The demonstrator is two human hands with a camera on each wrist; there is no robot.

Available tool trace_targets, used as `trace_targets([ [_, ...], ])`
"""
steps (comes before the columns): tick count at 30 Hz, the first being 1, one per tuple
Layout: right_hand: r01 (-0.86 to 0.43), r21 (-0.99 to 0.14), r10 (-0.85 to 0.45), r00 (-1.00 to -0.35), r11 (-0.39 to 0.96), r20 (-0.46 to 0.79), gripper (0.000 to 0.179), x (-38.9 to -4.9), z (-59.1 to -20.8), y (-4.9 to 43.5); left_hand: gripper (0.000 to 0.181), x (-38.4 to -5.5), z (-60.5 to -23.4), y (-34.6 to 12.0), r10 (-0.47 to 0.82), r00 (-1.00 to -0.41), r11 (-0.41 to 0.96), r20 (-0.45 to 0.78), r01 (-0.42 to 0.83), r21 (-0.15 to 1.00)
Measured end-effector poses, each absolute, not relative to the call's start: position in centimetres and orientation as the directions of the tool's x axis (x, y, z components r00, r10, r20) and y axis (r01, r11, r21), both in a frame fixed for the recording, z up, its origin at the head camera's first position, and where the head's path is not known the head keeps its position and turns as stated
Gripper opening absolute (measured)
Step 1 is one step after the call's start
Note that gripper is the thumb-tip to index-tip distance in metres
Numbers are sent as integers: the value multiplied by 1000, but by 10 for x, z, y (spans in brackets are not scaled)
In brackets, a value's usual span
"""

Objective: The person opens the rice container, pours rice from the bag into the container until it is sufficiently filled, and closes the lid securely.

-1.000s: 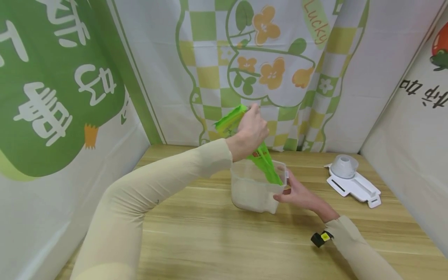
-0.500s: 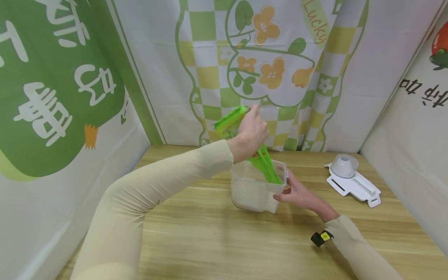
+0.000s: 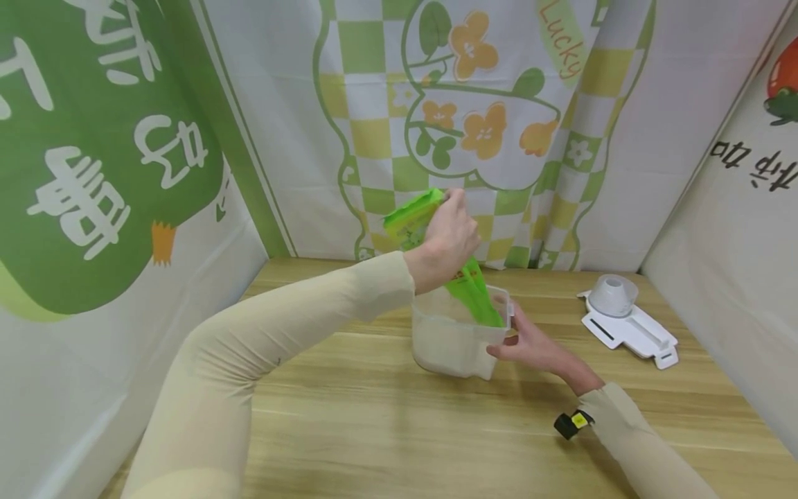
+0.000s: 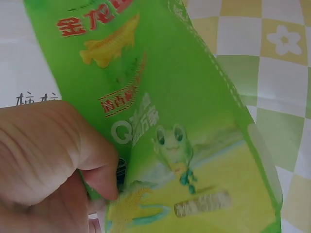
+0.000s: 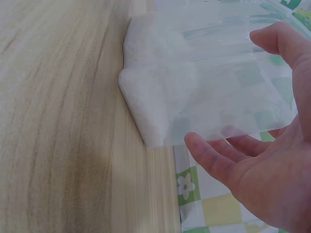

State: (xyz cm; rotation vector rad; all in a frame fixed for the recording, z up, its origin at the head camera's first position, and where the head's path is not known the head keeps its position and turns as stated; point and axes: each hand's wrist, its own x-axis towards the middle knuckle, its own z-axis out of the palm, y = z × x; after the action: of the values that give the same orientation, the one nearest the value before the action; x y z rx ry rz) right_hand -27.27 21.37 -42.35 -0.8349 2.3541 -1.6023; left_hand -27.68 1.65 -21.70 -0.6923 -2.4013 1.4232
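Note:
My left hand grips a green plastic rice bag above a clear plastic storage container. The bag slants, its lower end inside the container's open top near the right side. In the left wrist view, the fingers bunch one edge of the bag, which has a cartoon frog and a yellow fish printed on it. My right hand holds the container's right side between thumb and fingers. Whitish contents lie in the container's bottom in the right wrist view; single grains cannot be made out.
On the wooden table, to the right, lies a white plastic lid with a clear cup standing on it. Printed curtains enclose the table at the back and both sides. A black device sits at my right wrist.
The bag and my left hand have shifted only very slightly. My right hand and the container stay where they were.

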Motion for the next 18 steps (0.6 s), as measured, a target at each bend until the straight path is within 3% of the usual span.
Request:
trace_targets([
  [7, -373, -892, -546, -817, 256, 185, 93, -274, -423, 215, 32, -274, -217, 17, 553, -833, 386, -34, 292, -875],
  [18, -357, -895, -533, -829, 268, 171, 94, -271, -422, 213, 20, -276, -219, 14, 572, -821, 369, -4, 261, -892],
])
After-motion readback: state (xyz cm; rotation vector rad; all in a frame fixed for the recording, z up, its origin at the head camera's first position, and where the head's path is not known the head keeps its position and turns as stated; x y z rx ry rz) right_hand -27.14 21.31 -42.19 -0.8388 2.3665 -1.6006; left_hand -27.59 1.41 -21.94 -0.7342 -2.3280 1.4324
